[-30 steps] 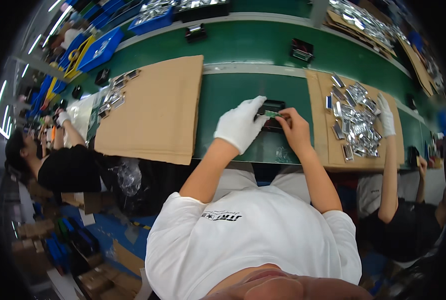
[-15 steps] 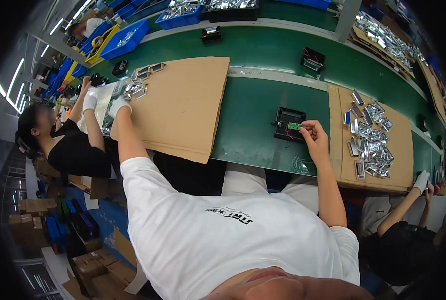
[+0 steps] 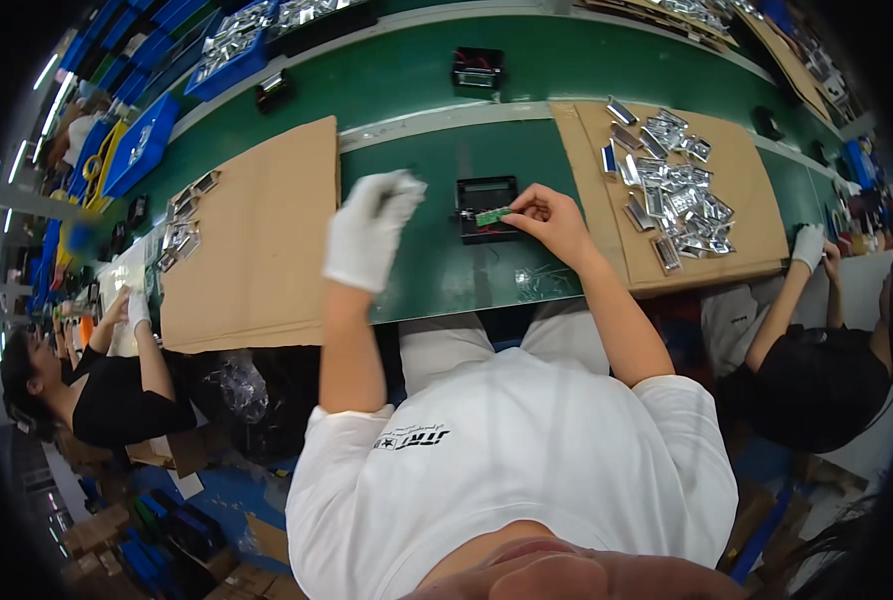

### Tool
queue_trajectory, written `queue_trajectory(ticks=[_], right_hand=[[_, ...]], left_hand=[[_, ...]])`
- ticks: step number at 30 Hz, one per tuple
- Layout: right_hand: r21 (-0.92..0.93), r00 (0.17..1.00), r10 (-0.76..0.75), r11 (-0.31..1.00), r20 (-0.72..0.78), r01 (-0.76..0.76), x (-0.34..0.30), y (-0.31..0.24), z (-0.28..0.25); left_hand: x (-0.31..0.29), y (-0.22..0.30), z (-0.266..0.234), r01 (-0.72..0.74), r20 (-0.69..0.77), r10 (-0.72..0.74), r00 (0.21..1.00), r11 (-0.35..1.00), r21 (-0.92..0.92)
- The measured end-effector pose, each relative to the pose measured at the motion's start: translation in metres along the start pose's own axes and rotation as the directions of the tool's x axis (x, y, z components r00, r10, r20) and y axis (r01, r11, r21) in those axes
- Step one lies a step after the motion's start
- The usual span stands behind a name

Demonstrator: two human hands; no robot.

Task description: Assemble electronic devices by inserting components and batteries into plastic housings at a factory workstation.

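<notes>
My bare right hand [image 3: 549, 222] pinches a small green circuit board [image 3: 490, 216] between thumb and fingertips. The board is over an open black plastic housing [image 3: 487, 186] on the green bench, and its lower part is partly covered by board and fingers. To the left, my white-gloved left hand [image 3: 366, 235] is raised over the right edge of the left cardboard sheet [image 3: 256, 240]. Its fingers are drawn together around something greyish, too smeared by motion to name. Several shiny metal pieces [image 3: 181, 232] lie at that sheet's left edge.
A pile of shiny metal parts [image 3: 681, 195] covers the right cardboard [image 3: 598, 215]. Black housings [image 3: 477, 72] stand on the far strip of bench. Blue bins [image 3: 141, 145] line the back left. Co-workers sit at left [image 3: 116, 400] and right [image 3: 816, 380].
My left hand has come from the metal pieces at the far left to beside the black housing. My right hand still holds the circuit board over the housing. The whole view has shifted.
</notes>
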State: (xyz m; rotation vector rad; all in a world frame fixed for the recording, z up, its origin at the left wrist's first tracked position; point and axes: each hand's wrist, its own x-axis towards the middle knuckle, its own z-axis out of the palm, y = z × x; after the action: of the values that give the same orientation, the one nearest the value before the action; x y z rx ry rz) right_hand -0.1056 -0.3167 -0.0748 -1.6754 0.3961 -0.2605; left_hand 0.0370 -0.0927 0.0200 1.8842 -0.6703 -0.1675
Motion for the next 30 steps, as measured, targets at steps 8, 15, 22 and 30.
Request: queue_trajectory(ticks=[8, 15, 22, 30], right_hand=[[-0.143, 0.959, -0.266, 0.958, -0.098, 0.251, -0.007, -0.009, 0.015], [-0.116, 0.939, -0.305, 0.950, -0.159, 0.289, -0.007, -0.003, 0.015], [-0.171, 0.959, -0.252, 0.958, -0.130, 0.228, -0.006, 0.002, 0.012], [-0.402, 0.840, -0.510, 0.819, -0.185, 0.409, -0.001, -0.002, 0.011]], left_hand=[[0.044, -0.029, 0.076, 0.145, 0.371, -0.151, 0.916, 0.988, 0.045], [0.039, -0.022, 0.082, 0.164, 0.396, -0.212, 0.893, 0.975, 0.152], [0.029, -0.009, 0.070, 0.086, 0.447, -0.160, 0.880, 0.980, 0.182], [0.032, -0.031, 0.075, -0.392, 0.441, 0.229, 0.868, 0.860, 0.326]])
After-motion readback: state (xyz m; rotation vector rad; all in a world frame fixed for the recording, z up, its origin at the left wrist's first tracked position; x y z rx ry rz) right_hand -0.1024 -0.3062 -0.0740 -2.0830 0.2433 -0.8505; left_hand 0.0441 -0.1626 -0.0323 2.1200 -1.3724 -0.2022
